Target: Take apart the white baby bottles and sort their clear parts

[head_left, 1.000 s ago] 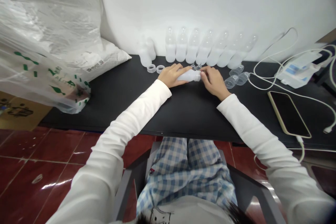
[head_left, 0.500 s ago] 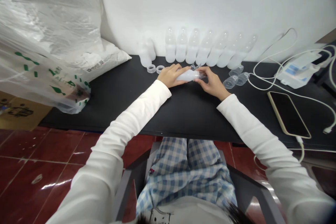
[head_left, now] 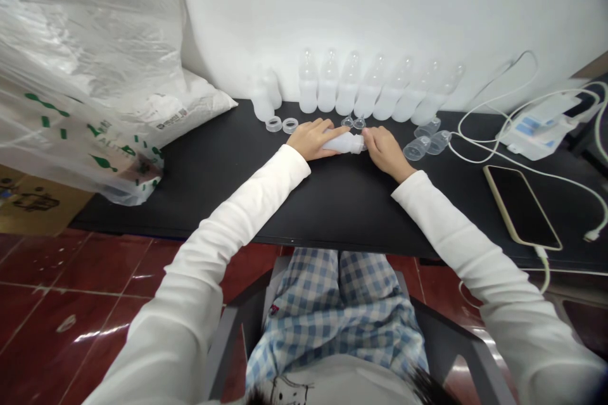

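Note:
A translucent white baby bottle [head_left: 342, 142] lies on its side just above the table, its neck to the right. My left hand [head_left: 311, 138] is wrapped around its body. At the neck end, my right hand [head_left: 382, 149] has its fingers closed on a small clear teat [head_left: 364, 146], mostly hidden by the fingers. Just behind the bottle lie two loose clear teats [head_left: 353, 122]. Two white collar rings [head_left: 282, 125] rest beyond my left hand. Several clear caps [head_left: 417, 148] sit to the right of my right hand.
Several capped bottles [head_left: 354, 85] stand in a row against the wall, with uncapped bottles [head_left: 263, 98] left of them. A big plastic bag [head_left: 95, 44] covers the table's left end. A phone [head_left: 522, 205], white cables and a white box [head_left: 536, 130] occupy the right.
My right hand has shifted slightly right and turned, its fingers more closed at the bottle's end. The bottle's neck and the loose teats behind it now show more. My left hand keeps its hold.

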Demonstrator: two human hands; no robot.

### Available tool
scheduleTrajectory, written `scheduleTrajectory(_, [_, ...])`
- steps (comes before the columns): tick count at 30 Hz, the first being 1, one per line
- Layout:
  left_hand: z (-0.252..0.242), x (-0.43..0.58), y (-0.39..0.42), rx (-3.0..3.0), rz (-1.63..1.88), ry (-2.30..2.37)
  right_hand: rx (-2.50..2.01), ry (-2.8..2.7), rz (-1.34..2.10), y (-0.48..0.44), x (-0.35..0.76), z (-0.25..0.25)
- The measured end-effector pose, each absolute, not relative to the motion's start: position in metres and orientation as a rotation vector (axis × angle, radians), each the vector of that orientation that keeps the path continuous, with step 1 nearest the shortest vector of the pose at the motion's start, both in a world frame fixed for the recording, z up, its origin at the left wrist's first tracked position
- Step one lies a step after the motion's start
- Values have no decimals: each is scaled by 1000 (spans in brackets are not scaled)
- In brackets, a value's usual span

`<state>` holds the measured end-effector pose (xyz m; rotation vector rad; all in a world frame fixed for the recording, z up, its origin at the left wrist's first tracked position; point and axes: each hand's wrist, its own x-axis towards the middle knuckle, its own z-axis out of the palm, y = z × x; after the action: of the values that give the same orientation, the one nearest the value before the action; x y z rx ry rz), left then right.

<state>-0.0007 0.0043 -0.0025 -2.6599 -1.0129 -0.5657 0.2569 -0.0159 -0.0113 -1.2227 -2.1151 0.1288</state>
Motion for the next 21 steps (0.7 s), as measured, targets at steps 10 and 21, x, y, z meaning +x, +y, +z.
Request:
scheduleTrajectory(10, [-3,-4,6,-2649,-649,-1125,-1063,-2250,159,-23,257,-2])
scheduleTrajectory(21, [-6,-5,8,-2623,-601,-1001,-1135,-2301,214,-25,260,7])
